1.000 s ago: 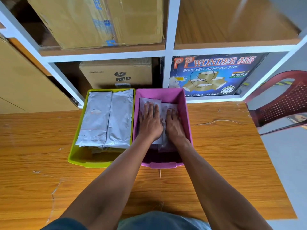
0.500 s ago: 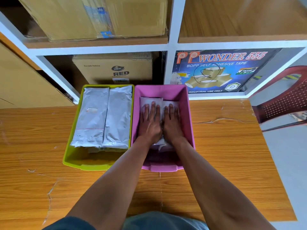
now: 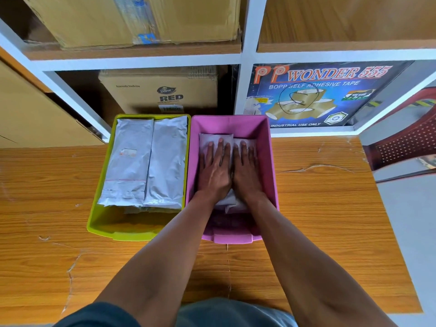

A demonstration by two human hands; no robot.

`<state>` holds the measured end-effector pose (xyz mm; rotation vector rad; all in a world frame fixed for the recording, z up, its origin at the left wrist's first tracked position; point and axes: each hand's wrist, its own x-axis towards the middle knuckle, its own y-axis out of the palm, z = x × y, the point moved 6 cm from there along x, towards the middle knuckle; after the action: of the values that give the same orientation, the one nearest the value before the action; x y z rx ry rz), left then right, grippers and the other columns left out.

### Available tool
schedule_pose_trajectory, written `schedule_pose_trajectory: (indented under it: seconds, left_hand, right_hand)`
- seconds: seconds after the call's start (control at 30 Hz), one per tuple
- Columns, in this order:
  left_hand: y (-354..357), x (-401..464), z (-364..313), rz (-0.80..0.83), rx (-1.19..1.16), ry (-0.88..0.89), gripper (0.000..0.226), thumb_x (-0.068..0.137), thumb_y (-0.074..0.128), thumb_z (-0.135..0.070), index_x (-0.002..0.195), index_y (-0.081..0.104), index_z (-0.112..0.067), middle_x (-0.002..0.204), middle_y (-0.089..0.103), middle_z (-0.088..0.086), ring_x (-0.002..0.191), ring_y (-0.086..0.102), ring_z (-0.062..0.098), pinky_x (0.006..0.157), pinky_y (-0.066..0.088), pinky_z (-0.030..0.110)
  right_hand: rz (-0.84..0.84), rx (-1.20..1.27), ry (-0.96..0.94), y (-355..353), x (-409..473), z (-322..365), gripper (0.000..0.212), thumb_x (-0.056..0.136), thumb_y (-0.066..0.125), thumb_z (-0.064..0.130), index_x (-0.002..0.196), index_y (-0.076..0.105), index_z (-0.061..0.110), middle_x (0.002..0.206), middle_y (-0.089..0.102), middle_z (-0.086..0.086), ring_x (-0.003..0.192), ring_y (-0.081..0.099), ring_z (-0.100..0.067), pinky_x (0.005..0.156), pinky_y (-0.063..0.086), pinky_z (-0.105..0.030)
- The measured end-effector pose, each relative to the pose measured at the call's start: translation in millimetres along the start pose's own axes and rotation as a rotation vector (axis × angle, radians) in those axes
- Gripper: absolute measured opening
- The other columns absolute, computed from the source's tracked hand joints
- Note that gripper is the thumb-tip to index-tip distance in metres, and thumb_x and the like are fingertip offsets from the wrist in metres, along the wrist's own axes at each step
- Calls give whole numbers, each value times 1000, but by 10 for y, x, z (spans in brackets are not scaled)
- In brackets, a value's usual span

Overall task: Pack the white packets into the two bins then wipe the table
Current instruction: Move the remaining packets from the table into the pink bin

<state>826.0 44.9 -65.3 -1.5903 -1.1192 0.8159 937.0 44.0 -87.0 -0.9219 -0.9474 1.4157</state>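
Two bins stand side by side at the far edge of the wooden table (image 3: pixel 318 208). The green bin (image 3: pixel 101 223) on the left holds white packets (image 3: pixel 146 161) lying flat, two on top. In the pink bin (image 3: pixel 271 161) on the right lie more white packets (image 3: pixel 213 138), mostly hidden under my hands. My left hand (image 3: pixel 215 168) and my right hand (image 3: pixel 246 171) lie flat next to each other inside the pink bin, fingers straight, pressing down on the packets.
A white shelf unit (image 3: pixel 245 60) rises right behind the bins, with cardboard boxes (image 3: pixel 162 90) and a blue tape carton (image 3: pixel 318 95) in it. A red plastic chair (image 3: pixel 405 135) stands past the table's right end.
Both hands stay flat on the packets in the pink bin; the right hand has closed up against the left. The view has shifted slightly.
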Motion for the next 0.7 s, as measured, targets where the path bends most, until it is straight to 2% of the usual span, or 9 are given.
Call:
schedule_pose_trajectory:
  seconds: [0.13,0.23,0.33,0.43,0.53,0.6,0.7]
  left_hand:
    - [17,-19,4,-11,17,17,81,91,31,-25,169,14,-12,177,3,13,163,-5,40,130,1,57]
    - [44,-25,23,-14,33,20,82,93,38,-24,170,11,-12,177,0,13,162,-7,40,130,0,56]
    - [55,-28,20,-12,58,24,83,95,42,-24,170,9,-12,177,-1,13,162,-8,40,130,3,58]
    - [49,-33,14,5,88,24,80,95,36,-28,169,12,-11,177,2,14,162,-4,42,130,3,57]
    - [47,-24,0,32,98,20,81,94,32,-31,170,10,-11,177,-1,14,162,-7,42,130,0,57]
    - [46,-21,3,68,99,17,84,95,39,-29,170,5,-11,177,-6,15,161,-12,44,130,-1,59]
    - [-82,-20,-47,124,58,-8,90,96,48,-22,169,-2,-11,176,-14,16,160,-16,43,129,-1,59]
  right_hand:
    - [-25,1,0,7,-16,11,67,107,37,8,167,5,8,175,-4,-15,161,-11,-33,131,-8,-47]
    - [-43,-12,-10,27,-28,4,68,107,38,8,167,7,7,175,-3,-14,157,-17,-28,130,-11,-46]
    - [-25,-24,6,59,-19,-8,68,108,35,10,167,3,9,175,-7,-12,160,-16,-30,129,-15,-45]
    - [-9,-42,19,72,-10,-3,67,108,33,10,167,2,10,175,-6,-12,161,-12,-34,129,-14,-46]
    - [15,-53,38,53,-21,1,67,108,31,10,167,-1,10,175,-8,-12,159,-19,-30,128,-16,-45]
    - [65,-83,40,25,-24,16,67,109,29,11,167,-5,11,175,-14,-12,157,-23,-28,127,-18,-45]
    - [118,-64,51,-54,8,21,69,108,30,11,167,-5,11,174,-12,-17,161,-14,-34,130,-12,-46]
